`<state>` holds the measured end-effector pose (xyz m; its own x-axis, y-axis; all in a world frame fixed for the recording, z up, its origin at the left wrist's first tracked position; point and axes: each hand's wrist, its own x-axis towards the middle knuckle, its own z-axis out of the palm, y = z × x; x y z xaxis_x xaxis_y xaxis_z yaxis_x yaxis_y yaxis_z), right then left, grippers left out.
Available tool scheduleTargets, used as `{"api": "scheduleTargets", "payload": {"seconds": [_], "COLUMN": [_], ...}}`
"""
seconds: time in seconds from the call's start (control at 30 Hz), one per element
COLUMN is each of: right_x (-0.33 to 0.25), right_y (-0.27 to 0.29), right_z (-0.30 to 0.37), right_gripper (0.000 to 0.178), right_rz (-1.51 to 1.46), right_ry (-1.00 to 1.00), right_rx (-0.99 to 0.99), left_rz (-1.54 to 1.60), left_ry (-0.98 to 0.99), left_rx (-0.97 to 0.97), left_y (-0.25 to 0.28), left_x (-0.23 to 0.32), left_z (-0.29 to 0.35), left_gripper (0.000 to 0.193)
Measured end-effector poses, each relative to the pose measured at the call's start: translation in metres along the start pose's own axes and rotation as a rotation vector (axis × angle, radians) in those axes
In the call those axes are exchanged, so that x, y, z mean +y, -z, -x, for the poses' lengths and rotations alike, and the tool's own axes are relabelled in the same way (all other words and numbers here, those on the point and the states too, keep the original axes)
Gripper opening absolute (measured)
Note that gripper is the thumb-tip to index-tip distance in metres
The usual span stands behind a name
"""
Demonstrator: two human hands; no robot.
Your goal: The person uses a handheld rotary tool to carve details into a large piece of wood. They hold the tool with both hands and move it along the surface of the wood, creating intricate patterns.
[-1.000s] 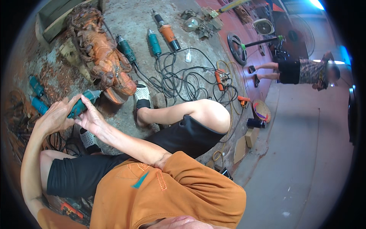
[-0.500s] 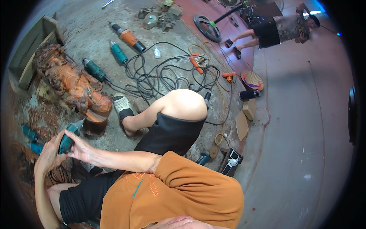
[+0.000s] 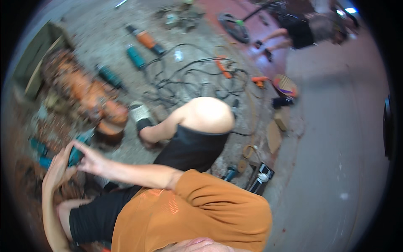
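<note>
Both my hands are closed around a teal die grinder (image 3: 77, 156) at the left, its front end toward the lower end of a carved reddish-brown wooden figure (image 3: 82, 90). My left hand (image 3: 58, 170) wraps the tool from the left side. My right hand (image 3: 95, 162) grips it from the right, its fingers partly hidden. A bit at the grinder's tip is too blurred to make out. The figure leans on a wooden support (image 3: 37, 63), its end close to a dark round block (image 3: 108, 136).
More teal grinders (image 3: 110, 76) and an orange-bodied grinder (image 3: 146, 40) lie on the concrete floor beside tangled black cords (image 3: 184, 80). Wood chips (image 3: 52, 130) surround the figure. A woven basket (image 3: 285, 86) sits by the wall. Another person (image 3: 310, 31) is at the upper right.
The whole view has shifted slightly and is blurred by motion. Both my hands keep their hold on the grinder. The other person's arms and upper body have changed position.
</note>
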<state>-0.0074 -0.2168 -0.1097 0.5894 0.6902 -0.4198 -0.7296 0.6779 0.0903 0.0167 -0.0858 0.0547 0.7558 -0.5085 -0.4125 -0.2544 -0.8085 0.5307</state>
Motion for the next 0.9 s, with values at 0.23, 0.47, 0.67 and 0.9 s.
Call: {"api": "scheduleTargets", "payload": {"seconds": [0.23, 0.47, 0.67, 0.9], "right_x": [-0.004, -0.002, -0.001, 0.005], "right_y": [-0.035, -0.029, -0.036, -0.038], "right_z": [0.023, 0.030, 0.043, 0.044], "right_gripper": [0.050, 0.058, 0.054, 0.048], "right_rz": [0.012, 0.079, 0.062, 0.018], "right_ry": [0.047, 0.050, 0.084, 0.116], "right_rx": [0.082, 0.116, 0.142, 0.159], "left_rz": [0.005, -0.083, -0.042, -0.032], "left_ry": [0.079, 0.159, 0.109, 0.011], "left_rx": [-0.148, -0.196, -0.184, -0.152], "left_y": [0.015, 0.005, 0.000, -0.004], "left_x": [-0.002, 0.005, 0.005, -0.005], "left_z": [0.001, 0.004, 0.003, 0.003], "left_gripper": [0.081, 0.085, 0.087, 0.084]}}
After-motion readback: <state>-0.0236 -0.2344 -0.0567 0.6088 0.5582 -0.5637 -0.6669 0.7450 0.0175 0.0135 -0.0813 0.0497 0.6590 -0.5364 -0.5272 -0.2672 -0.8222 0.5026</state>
